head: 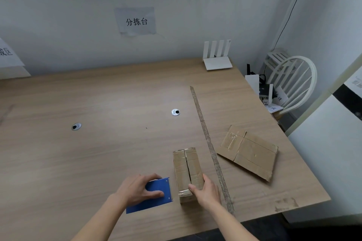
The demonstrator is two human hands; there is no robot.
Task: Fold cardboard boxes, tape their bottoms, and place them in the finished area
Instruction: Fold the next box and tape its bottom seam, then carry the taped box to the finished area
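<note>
Folded box [187, 172]: stands on the worktop [98, 143], flaps closed along a centre seam, at 1 o'clock from the left hand.
Right hand [206, 191]: fingers curled round the box's near end.
Left hand [139, 189]: at 9 o'clock from the box, gripping the blue tape dispenser [154, 194].
Flat cardboard [249, 151]: at 2 o'clock from the box, beyond the long strip [210, 143].

A white router [217, 58] is standing at the back of my wooden table [98, 103], a white chair [293, 84] sitting beside it.
</note>
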